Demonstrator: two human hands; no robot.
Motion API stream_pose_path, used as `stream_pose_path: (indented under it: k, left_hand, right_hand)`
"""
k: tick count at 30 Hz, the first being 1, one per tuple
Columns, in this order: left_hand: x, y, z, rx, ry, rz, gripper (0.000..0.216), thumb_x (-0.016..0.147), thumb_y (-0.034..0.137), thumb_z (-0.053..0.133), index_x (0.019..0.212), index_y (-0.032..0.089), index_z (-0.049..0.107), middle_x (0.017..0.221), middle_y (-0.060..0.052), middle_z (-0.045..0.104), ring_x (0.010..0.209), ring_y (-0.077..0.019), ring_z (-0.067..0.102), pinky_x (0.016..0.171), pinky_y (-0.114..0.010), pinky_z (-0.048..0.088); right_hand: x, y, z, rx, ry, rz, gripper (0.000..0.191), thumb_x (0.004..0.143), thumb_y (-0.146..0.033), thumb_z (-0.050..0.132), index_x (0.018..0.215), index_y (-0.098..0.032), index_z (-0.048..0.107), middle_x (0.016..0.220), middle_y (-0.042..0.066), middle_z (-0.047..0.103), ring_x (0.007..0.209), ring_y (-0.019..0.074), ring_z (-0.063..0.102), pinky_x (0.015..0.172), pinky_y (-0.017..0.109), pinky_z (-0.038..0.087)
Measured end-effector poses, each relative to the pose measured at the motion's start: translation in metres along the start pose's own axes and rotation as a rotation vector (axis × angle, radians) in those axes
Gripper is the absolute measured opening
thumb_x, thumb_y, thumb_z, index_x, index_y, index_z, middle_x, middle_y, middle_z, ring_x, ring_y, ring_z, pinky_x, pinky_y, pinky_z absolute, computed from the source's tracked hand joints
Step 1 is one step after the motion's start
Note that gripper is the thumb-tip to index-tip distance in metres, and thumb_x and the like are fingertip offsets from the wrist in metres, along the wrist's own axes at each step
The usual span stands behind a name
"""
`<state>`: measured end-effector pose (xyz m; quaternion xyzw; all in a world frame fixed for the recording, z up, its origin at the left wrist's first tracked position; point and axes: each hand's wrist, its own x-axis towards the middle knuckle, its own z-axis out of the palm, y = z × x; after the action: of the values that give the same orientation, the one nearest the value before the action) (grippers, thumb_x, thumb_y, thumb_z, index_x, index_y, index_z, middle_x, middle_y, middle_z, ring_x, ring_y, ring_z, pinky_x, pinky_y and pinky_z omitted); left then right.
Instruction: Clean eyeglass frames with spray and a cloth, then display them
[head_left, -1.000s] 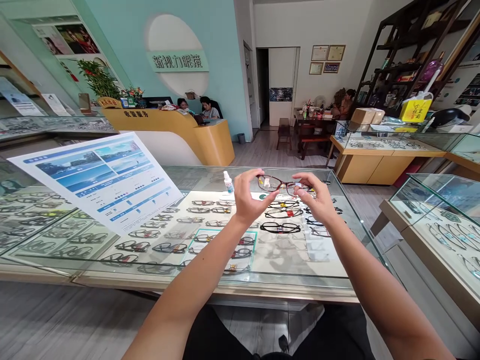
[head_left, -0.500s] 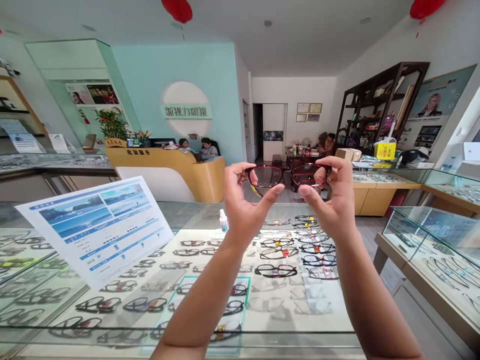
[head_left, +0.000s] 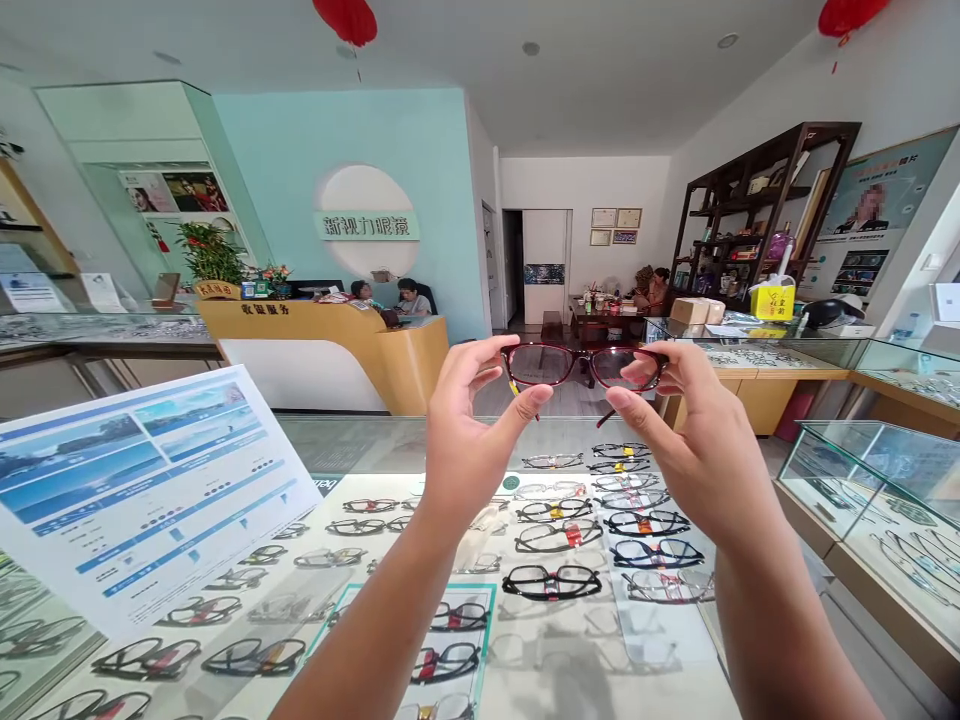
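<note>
A pair of dark red eyeglasses [head_left: 582, 356] is held up in front of me, lenses facing along my view, above a glass display counter. My left hand [head_left: 476, 420] pinches the frame's left end between thumb and fingers. At the other end, my right hand [head_left: 686, 410] grips the frame near the hinge. Both temples point away and down below the lenses; a bit of yellow shows on the left one. Under my hands, rows of eyeglasses [head_left: 552, 580] lie in the counter, several with red or yellow tags.
A printed blue-and-white sheet [head_left: 157, 490] stands tilted at the left on the counter. Another glass case [head_left: 885, 490] is at the right. Farther back are a curved wooden reception desk [head_left: 412, 365] with two people, a dark shelf [head_left: 750, 220] and a person near a table.
The eyeglasses have dropped slightly and tilted, so the temples show more below the lenses. Both hands still hold them. The view has moved closer over the counter.
</note>
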<state>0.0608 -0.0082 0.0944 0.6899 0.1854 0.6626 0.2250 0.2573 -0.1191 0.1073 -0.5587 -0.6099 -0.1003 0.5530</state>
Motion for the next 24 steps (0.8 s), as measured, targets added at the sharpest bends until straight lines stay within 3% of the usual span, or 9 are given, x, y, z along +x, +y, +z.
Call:
stream_pose_path:
  k: [6,17,24]
  left_hand:
    - [-0.002,-0.005,0.004,0.074,0.056,0.015,0.055,0.086,0.053,0.091,0.135,0.033,0.077,0.128,-0.007,0.073,0.120,-0.0246,0.070,0.108,-0.043,0.060]
    - [-0.003,-0.017,0.012,0.047,0.143,-0.049,0.056,0.082,0.055,0.094,0.126,0.025,0.075,0.125,-0.010,0.081,0.117,-0.0253,0.076,0.105,-0.045,0.062]
    - [-0.004,-0.020,0.012,0.076,0.165,-0.029,0.056,0.082,0.055,0.094,0.126,0.026,0.076,0.124,-0.009,0.081,0.116,-0.0250,0.076,0.104,-0.044,0.062]
  right_hand:
    - [0.002,0.007,0.000,-0.079,-0.004,0.003,0.054,0.104,-0.069,0.063,0.142,-0.030,0.064,0.136,0.010,0.077,0.119,0.0319,0.075,0.105,0.052,0.059]
    - [0.004,0.007,0.010,-0.045,0.044,0.095,0.054,0.097,-0.067,0.075,0.129,-0.024,0.069,0.123,0.013,0.082,0.114,0.0347,0.080,0.101,0.056,0.062]
    - [0.004,0.013,0.008,-0.062,0.020,0.092,0.055,0.098,-0.066,0.073,0.137,-0.027,0.070,0.129,0.013,0.082,0.118,0.0360,0.080,0.106,0.061,0.062]
